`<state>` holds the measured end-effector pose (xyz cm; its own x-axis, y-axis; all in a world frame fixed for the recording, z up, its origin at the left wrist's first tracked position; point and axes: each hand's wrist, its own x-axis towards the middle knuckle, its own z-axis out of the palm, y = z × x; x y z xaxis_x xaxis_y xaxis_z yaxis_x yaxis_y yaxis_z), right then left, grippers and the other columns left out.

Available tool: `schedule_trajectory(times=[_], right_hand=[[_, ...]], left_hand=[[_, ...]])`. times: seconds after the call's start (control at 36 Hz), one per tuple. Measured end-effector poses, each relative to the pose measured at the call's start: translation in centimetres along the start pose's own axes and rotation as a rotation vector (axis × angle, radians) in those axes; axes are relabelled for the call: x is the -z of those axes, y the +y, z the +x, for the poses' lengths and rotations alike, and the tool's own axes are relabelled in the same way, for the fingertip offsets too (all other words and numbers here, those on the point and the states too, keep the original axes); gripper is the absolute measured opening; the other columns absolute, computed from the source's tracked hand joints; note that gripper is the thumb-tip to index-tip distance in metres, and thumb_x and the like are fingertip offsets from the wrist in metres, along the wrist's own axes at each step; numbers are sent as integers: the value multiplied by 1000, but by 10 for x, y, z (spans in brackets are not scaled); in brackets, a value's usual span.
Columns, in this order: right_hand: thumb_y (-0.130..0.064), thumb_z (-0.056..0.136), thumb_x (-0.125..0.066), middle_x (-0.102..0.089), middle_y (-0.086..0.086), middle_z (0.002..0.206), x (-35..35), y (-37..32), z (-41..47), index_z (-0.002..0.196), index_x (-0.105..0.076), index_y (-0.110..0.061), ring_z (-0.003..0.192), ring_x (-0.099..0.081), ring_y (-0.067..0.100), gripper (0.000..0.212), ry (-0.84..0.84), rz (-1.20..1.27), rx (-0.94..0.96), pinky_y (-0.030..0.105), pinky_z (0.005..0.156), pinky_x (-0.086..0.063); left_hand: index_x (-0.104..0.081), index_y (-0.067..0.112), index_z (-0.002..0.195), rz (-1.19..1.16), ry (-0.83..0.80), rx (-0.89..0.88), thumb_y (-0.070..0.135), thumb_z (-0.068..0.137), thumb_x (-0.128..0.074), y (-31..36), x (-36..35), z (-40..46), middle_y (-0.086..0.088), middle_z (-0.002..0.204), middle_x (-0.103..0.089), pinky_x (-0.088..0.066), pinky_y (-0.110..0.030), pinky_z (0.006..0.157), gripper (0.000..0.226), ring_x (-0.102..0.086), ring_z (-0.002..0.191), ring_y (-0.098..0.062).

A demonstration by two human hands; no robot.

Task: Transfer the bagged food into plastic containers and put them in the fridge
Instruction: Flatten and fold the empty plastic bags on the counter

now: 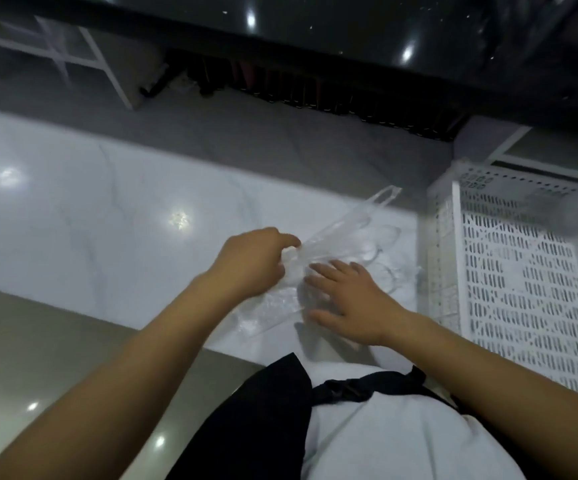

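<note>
Clear, crinkled plastic bag [318, 268] lies on the white marble-look bench [90, 216], its neck pinched by the left hand [249, 261] while the right hand [346, 299] presses flat on it, beside a white perforated plastic crate [523, 282]. No container or fridge shows; the transfer looks barely begun.

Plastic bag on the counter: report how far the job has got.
Done: nothing provable; the bag looks empty and the white basket holds nothing clear. In hand: the left hand pinches the bag while the right hand presses it flat on the counter. Left: no containers, food or fridge are in view.
</note>
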<state>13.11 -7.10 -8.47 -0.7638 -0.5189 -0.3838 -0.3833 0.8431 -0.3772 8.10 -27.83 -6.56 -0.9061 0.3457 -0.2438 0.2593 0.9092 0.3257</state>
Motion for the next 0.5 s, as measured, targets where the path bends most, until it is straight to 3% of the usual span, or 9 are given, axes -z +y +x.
schedule_trajectory(times=[0.03,0.08,0.14,0.19,0.25,0.31,0.36,0.44,0.5], right_hand=[[-51,98,-50,-32,-4,162,9,-4,-8,150,-41,-28,149,-25,18,58,-7,25,12,39,121,-18],[-50,96,-53,-53,-18,143,27,-13,-28,141,-53,-32,126,-48,-3,48,-23,125,20,21,105,-37],[-51,95,-55,-62,-34,115,41,-22,-45,128,-63,-37,100,-53,-20,37,12,242,33,7,85,-41],[-45,95,-59,-66,-30,108,49,-30,-51,120,-68,-34,102,-56,-16,29,169,357,74,8,86,-43],[-33,97,-62,-67,-19,119,48,-34,-45,121,-69,-27,113,-57,-6,26,325,376,107,12,97,-41],[-28,98,-60,-61,-6,136,40,-33,-29,128,-66,-20,131,-48,8,31,387,302,63,27,112,-35],[-32,102,-52,-44,0,154,25,-29,-8,142,-54,-21,147,-30,17,42,340,190,-12,39,121,-20],[-48,105,-28,-11,-2,168,-6,-15,18,157,-21,-33,155,2,21,55,179,-61,-111,50,123,2],[-53,103,-13,1,-4,169,-26,-4,25,158,-5,-39,154,11,21,57,112,-155,-142,55,121,8]], left_hand=[[-52,42,139,-4,7,-2,20,93,-54,2,-9,-8,6,114,-61,-37,-30,71,51,-60,103,-20],[-45,41,145,-7,7,-5,22,95,-52,6,-27,-22,3,118,-59,-38,-31,72,54,-58,109,-21],[-41,40,148,-13,8,-3,23,96,-52,12,-43,-32,1,120,-58,-40,-32,75,56,-56,110,-23],[-41,39,148,-20,11,-2,24,96,-53,16,-56,-40,0,118,-57,-38,-32,76,56,-54,106,-23],[-43,37,148,-36,17,6,26,96,-52,19,-65,-47,0,110,-56,-35,-31,73,54,-52,99,-23],[-44,35,148,-37,29,0,26,95,-50,21,-73,-54,-1,106,-54,-34,-32,72,54,-50,94,-23],[-44,34,148,-43,36,-15,24,95,-50,23,-81,-59,-1,104,-53,-32,-31,73,55,-49,92,-22],[-50,34,143,-107,41,4,33,95,-51,23,-83,-64,1,103,-54,-39,-31,80,48,-48,92,-19],[-62,33,130,-163,75,44,42,97,-50,25,-80,-67,4,99,-58,-44,-33,82,36,-52,91,-18]])
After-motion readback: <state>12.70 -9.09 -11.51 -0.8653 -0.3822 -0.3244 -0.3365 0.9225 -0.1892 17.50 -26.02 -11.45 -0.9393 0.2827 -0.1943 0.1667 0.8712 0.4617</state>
